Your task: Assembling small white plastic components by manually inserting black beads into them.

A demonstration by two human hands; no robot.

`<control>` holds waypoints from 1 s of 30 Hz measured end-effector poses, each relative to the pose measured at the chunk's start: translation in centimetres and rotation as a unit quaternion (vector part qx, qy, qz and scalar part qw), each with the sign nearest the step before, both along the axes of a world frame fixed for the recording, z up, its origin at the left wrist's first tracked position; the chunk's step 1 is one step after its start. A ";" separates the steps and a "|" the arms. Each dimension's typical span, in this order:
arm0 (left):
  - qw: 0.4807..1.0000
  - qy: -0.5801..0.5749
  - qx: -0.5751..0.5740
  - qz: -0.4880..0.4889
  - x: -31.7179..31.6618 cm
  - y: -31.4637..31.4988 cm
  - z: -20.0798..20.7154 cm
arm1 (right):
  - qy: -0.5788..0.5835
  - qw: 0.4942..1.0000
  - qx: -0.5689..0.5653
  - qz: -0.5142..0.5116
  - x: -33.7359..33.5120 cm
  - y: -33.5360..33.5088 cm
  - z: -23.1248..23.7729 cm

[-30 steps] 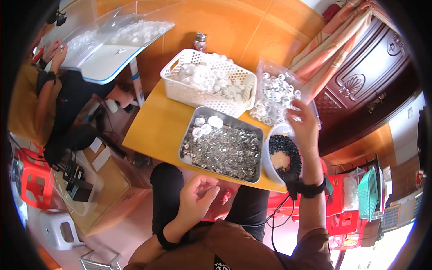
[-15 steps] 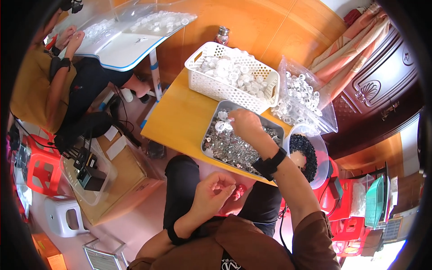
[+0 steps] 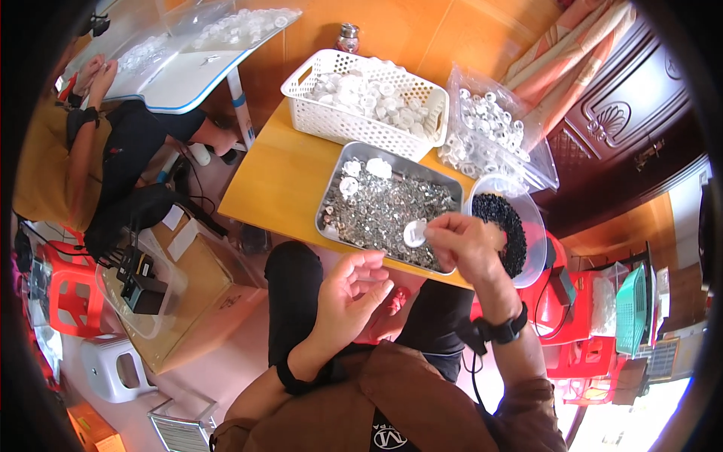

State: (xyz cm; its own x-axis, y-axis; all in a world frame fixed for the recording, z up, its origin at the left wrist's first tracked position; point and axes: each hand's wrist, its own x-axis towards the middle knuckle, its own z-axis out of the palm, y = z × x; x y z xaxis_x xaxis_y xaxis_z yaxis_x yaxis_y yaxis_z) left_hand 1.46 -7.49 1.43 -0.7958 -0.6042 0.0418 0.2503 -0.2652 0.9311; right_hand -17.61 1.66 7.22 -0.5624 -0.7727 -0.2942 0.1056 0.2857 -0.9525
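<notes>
Tray (image 3: 331,185): metal, on counter (image 3: 260,181), w/ shiny bits (image 3: 384,203).
R hand (image 3: 471,245): pinching white disc (image 3: 415,233) over tray's near-R corner.
L hand (image 3: 348,297): loosely spread, thumb apart, nr tray's near edge.
Basket (image 3: 354,126): white, behind tray.
Tub (image 3: 535,230): R of tray.

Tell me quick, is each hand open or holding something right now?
Left hand: open, loosely curled, nothing visible in its grip.
Right hand: closed in a pinch, holding a round white piece at its edge.
</notes>
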 end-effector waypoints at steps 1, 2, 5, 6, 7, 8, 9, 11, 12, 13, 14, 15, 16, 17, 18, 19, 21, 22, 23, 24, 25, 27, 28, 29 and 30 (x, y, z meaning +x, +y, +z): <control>1.000 0.026 0.007 -0.003 -0.4 0.4 0.6 | -0.077 0.996 -0.034 -0.010 0.9 1.1 -0.3; 0.999 0.051 0.015 -0.006 -0.7 0.7 0.8 | -0.082 0.996 -0.035 -0.017 1.7 2.0 -0.7; 0.995 0.067 0.016 -0.070 -0.9 1.3 0.6 | -0.174 0.981 -0.068 -0.042 3.8 3.7 -1.6; 0.992 0.089 -0.007 -0.093 -1.0 1.3 0.6 | -0.207 0.975 -0.073 -0.042 4.2 4.0 -1.6; 0.992 0.085 -0.010 -0.097 -1.0 1.3 0.2 | -0.238 0.967 -0.078 -0.043 4.6 4.3 -1.7; 0.990 0.096 -0.029 -0.101 -0.8 1.2 -0.2 | -0.250 0.964 -0.082 -0.038 4.9 4.7 -2.0; 0.988 0.107 -0.048 -0.103 -0.7 1.3 -0.5 | -0.253 0.963 -0.085 -0.041 5.0 5.0 -2.2; 0.988 0.095 -0.062 -0.101 -0.8 1.7 -0.4 | -0.259 0.962 -0.077 -0.034 5.1 5.4 -2.5; 0.991 0.081 -0.054 -0.095 -0.8 2.0 -0.3 | -0.261 0.962 -0.078 -0.035 5.1 5.6 -2.6; 0.993 0.067 -0.047 -0.089 -0.8 2.2 -0.3 | -0.252 0.964 -0.077 -0.016 5.1 5.7 -2.6; 0.993 0.065 -0.047 -0.090 -0.7 2.1 -0.3 | -0.244 0.967 -0.074 0.003 5.0 5.7 -2.6; 0.993 0.044 -0.035 -0.102 -0.5 1.8 -0.4 | -0.235 0.969 -0.072 0.022 4.8 5.7 -2.5; 0.993 0.024 -0.023 -0.114 -0.4 1.5 -0.4 | -0.235 0.969 -0.072 0.021 4.5 5.7 -2.2; 0.993 0.024 -0.023 -0.115 -0.4 1.4 -0.3 | -0.129 0.990 -0.027 0.051 3.9 5.6 -1.7; 0.996 0.023 0.002 -0.090 -0.3 1.2 -0.2 | -0.022 0.996 0.019 0.081 3.3 5.3 -1.5; 0.997 0.023 0.027 -0.066 -0.3 1.1 -0.1 | -0.023 0.996 0.019 0.081 2.5 4.8 -1.8; 0.998 0.021 0.032 -0.052 -0.1 0.8 -0.1 | 0.550 0.835 -0.024 0.030 0.5 3.3 -3.5; 0.998 0.025 0.041 -0.033 -0.2 0.8 0.0 | 0.551 0.834 -0.023 0.030 -0.2 2.6 -3.9; 0.998 0.030 0.049 -0.014 -0.2 0.7 0.1 | 0.582 0.813 -0.008 0.034 -0.7 1.8 -4.4; 0.998 0.032 0.050 -0.013 -0.1 0.7 0.1 | 0.612 0.790 0.005 0.039 -1.1 1.2 -4.8; 0.998 0.020 0.049 -0.023 0.1 0.6 -0.1 | 0.613 0.789 0.005 0.040 -1.2 0.5 -5.3; 0.998 0.009 0.048 -0.029 0.4 0.4 -0.2 | 0.620 0.783 0.023 0.051 -1.1 -0.7 -6.2; 0.998 0.008 0.048 -0.033 0.6 0.3 -0.1 | 0.630 0.773 0.029 0.064 -1.0 -1.0 -6.3; 0.998 0.007 0.048 -0.037 0.7 0.2 -0.1 | 0.630 0.773 0.028 0.067 -1.0 -1.2 -6.3; 0.998 0.007 0.049 -0.034 0.9 0.2 0.1 | 0.630 0.770 0.049 0.093 -1.1 -1.3 -6.4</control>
State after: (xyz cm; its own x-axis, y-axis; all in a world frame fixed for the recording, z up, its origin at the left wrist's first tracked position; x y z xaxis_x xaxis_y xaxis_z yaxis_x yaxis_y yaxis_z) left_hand 2.35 -7.33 1.50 -0.8353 -0.5498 -0.0037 0.2412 -0.3725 0.8961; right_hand -18.68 0.34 0.87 -0.3324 -0.8830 0.3314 -0.9349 0.2622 -0.2392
